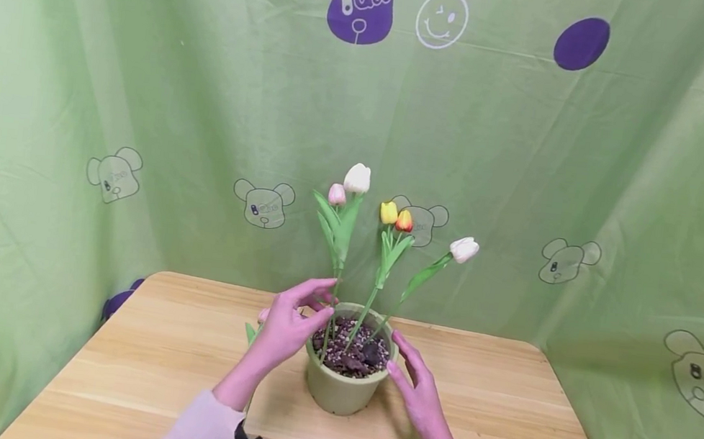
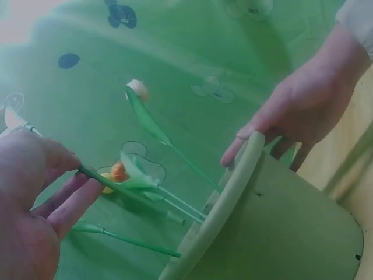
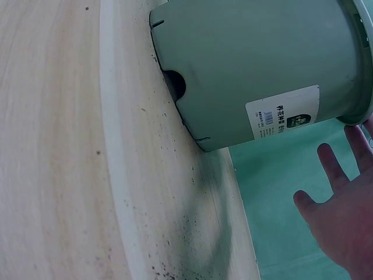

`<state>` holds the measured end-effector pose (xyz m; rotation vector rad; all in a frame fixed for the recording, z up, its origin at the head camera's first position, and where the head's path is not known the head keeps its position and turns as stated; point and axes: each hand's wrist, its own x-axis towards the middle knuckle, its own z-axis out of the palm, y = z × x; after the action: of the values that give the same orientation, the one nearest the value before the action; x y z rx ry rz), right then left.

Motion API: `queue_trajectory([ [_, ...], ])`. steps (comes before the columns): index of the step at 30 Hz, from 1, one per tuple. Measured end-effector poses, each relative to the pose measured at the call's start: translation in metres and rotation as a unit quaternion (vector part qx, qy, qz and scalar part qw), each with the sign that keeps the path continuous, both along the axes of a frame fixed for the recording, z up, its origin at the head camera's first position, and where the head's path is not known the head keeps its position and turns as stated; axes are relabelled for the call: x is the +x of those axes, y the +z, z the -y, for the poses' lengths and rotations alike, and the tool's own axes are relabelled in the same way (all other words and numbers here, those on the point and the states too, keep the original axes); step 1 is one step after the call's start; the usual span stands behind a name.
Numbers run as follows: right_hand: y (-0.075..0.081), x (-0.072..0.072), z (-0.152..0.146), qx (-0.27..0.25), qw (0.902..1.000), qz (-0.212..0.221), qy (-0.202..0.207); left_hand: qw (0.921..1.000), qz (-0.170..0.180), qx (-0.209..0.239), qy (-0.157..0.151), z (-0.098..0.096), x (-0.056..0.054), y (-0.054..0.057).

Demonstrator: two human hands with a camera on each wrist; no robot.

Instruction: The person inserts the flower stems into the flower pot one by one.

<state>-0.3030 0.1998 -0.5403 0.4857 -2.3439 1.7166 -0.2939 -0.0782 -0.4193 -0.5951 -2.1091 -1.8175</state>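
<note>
My left hand (image 1: 288,324) pinches the green stem of a white tulip (image 1: 357,177) between thumb and fingers, upright at the left side of the green flowerpot (image 1: 340,390). In the left wrist view the cut stem end (image 2: 183,221) shows beside the pot rim (image 2: 233,181). Straight, spread fingers of my right hand (image 1: 420,394) touch the rim's right side. Dark soil (image 1: 352,353) with pale grains fills the pot. A pink tulip (image 1: 337,194), a yellow one (image 1: 388,213), a red-orange one (image 1: 405,220) and a leaning pale one (image 1: 464,250) stand in it.
Another pink tulip (image 1: 263,315) stands left of the pot, mostly hidden by my left forearm. The pot is on a wooden table (image 1: 477,379) with soil crumbs (image 3: 163,271) scattered near its base. A green printed curtain (image 1: 241,105) hangs behind and on both sides.
</note>
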Motion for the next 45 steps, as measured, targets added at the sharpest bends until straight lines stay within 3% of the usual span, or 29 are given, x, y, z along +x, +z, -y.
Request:
queue_trajectory([
  [11, 0.000, 0.000, 0.001, 0.001, 1.0000, -0.002, 0.001, 0.9993, -0.027, -0.025, 0.010, -0.013, -0.023, -0.006],
  [20, -0.002, -0.001, 0.001, 0.000, 1.0000, 0.002, 0.001, 0.9987, -0.008, -0.040, 0.030, -0.017, -0.039, -0.026],
  [45, 0.000, 0.000, 0.000, 0.008, 0.9999, 0.015, -0.002, 0.9918, -0.020, -0.120, 0.038, -0.021, -0.034, -0.046],
])
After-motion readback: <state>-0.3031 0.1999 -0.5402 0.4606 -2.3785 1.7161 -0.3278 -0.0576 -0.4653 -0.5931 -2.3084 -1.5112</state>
